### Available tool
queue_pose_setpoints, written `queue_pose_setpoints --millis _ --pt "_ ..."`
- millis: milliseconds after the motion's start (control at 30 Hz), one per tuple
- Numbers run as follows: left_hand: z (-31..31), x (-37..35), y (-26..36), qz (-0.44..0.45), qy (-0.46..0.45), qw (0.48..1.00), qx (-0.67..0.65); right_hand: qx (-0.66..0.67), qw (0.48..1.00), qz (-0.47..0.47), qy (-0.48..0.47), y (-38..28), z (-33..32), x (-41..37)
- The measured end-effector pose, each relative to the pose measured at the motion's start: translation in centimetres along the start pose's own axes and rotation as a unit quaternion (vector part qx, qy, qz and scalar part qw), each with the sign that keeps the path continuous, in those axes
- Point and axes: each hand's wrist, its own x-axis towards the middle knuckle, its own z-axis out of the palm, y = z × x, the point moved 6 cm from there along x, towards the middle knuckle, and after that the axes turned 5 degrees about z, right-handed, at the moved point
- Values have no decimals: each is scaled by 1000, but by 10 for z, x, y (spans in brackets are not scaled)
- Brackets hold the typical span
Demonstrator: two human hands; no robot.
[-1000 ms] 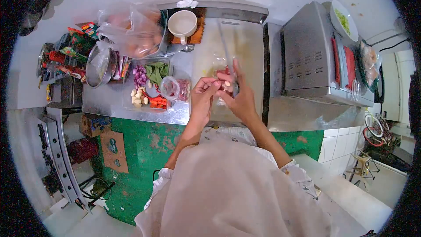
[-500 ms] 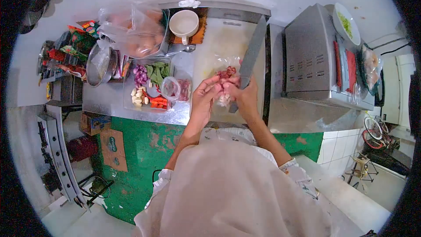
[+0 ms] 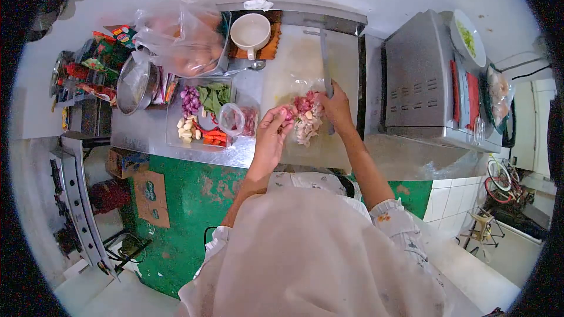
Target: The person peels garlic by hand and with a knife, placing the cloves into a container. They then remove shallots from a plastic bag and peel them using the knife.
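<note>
My left hand (image 3: 271, 135) pinches a small pink piece of raw meat (image 3: 287, 114) between thumb and fingers, just left of a meat pile. That pile of cut raw meat (image 3: 308, 118), red at the far end and paler nearer me, lies on the white cutting board (image 3: 294, 47). On its right, my right hand (image 3: 337, 108) is closed around the handle of a large knife (image 3: 325, 61). The blade points away from me, turned nearly edge-on to the camera. A clear plastic tub (image 3: 230, 118) stands left of my left hand.
A tray of shallots (image 3: 190, 101), garlic (image 3: 187, 130), red chillies (image 3: 214, 138) and green leaves (image 3: 214, 97) sits to the left. Behind it are a bag of eggs (image 3: 191, 47) and a white cup (image 3: 251, 31). A metal oven-like box (image 3: 411, 76) borders the right side.
My hands have moved apart: the left with its meat piece has drawn left, the right slightly right. The knife has swung from a rightward slant to nearly straight ahead, uncovering the pile.
</note>
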Motion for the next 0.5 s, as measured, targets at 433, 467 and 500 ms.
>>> queue_pose_setpoints --millis 433,467,500 --pt "12 -1 9 25 -19 997 -66 -54 988 -140 23 -40 -5 -58" --pt "12 0 9 24 -19 997 -66 -29 993 -111 -26 -52 -2 -72" --pt "12 0 10 36 -19 998 -55 -4 994 -81 -73 -62 1 -85"
